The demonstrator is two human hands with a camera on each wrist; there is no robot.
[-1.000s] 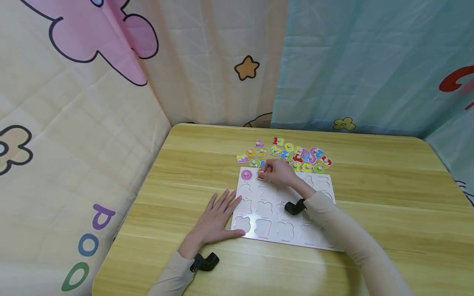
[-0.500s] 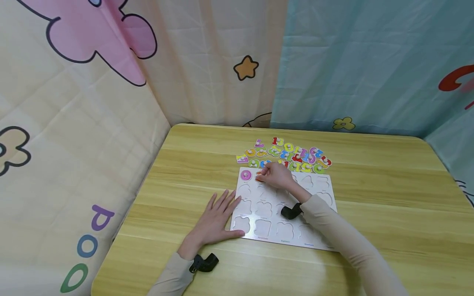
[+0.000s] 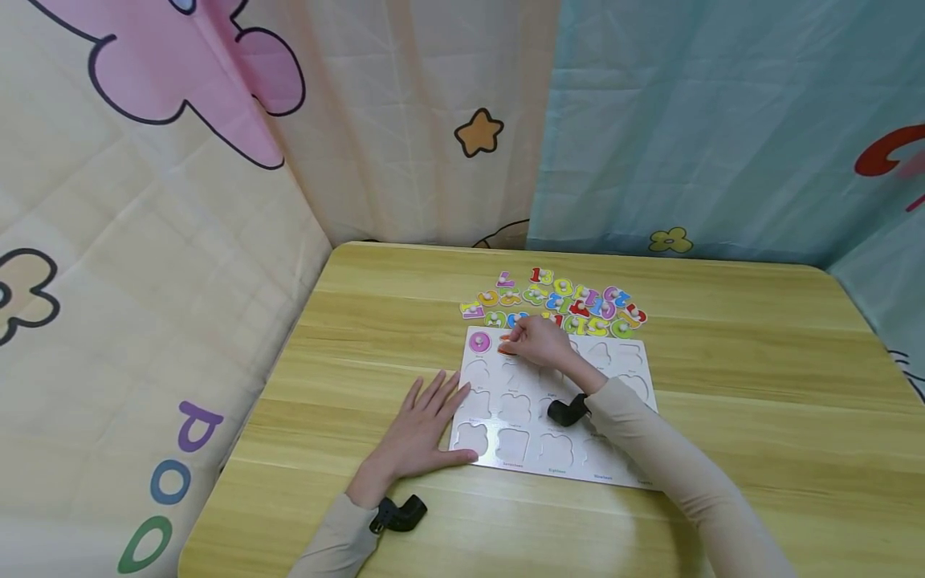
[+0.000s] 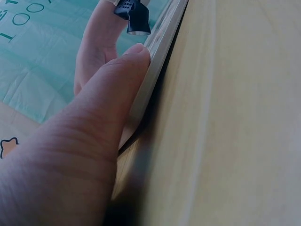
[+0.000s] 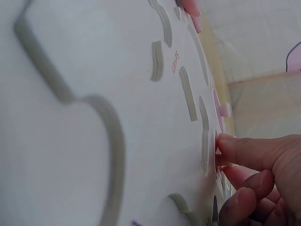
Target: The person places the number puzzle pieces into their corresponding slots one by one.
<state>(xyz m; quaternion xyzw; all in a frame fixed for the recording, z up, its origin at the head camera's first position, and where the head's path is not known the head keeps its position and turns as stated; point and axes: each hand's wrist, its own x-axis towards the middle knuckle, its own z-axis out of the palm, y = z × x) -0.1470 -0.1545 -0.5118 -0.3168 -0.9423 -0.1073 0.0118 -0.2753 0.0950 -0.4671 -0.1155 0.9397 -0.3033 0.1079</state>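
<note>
I am sitting at a pale wooden tabletop (image 3: 723, 385) with a white puzzle board (image 3: 636, 357) lying flat on it in front of me. My two hands are working apart from each other. My left hand (image 3: 419, 429) is lying flat with its fingers straight and spread, palm down on the tabletop, and its thumb is pressing against the left edge of the puzzle board; in the left wrist view the thumb (image 4: 113, 89) is touching the board's thin white rim (image 4: 155, 52). My right hand (image 3: 542, 341) is reaching over the board to its top row, where my curled fingers are pinching an orange number piece (image 3: 506, 348). That piece is sitting at the second recess of the top row, just beside a pink round piece (image 3: 480, 342) that is already lying in the first recess at the board's top left corner. In the right wrist view my fingertips (image 5: 230, 143) are touching the piece's edge right at the board's surface, and I cannot tell whether it is fully seated. The other recesses (image 3: 515, 444) on the board are showing their bare outlines. Just beyond the far edge of the board, a cluster of coloured number pieces (image 3: 571, 301) is lying loose on the tabletop. Patterned cloth (image 3: 650, 120) is hanging behind the tabletop.
</note>
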